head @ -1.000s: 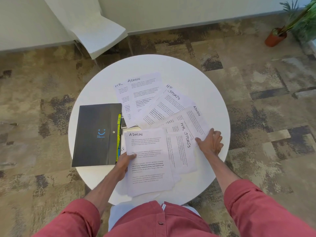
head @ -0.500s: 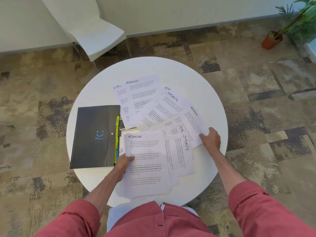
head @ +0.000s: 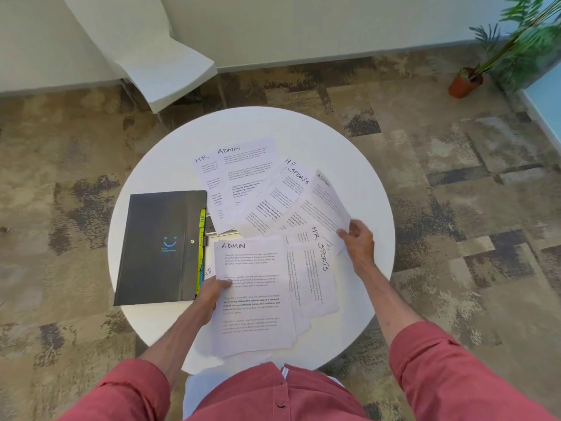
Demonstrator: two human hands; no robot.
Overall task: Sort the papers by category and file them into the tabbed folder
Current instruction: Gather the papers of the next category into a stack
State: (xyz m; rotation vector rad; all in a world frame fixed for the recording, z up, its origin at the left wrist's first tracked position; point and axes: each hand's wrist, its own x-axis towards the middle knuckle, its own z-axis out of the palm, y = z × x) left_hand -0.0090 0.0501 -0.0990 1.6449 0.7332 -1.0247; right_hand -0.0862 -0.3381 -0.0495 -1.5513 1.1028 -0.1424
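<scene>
A closed black tabbed folder [head: 161,247] with yellow and blue tabs lies at the left of the round white table [head: 364,183]. Several printed papers fan out to its right, headed HR, ADMIN or SPORTS. My left hand [head: 212,294] pinches the left edge of a near stack topped by an ADMIN sheet [head: 252,296]. My right hand [head: 358,241] grips the corner of another ADMIN sheet [head: 326,205], lifted off the fan. HR and SPORTS sheets [head: 315,275] lie under it.
A white chair [head: 164,71] stands beyond the table at the back left. A potted plant [head: 467,82] sits on the patterned carpet at the far right. Bare tabletop shows along the far and right rim.
My right hand went from resting flat on the papers to pinching the ADMIN sheet's corner and raising it off the fan. My left hand stayed on the near stack.
</scene>
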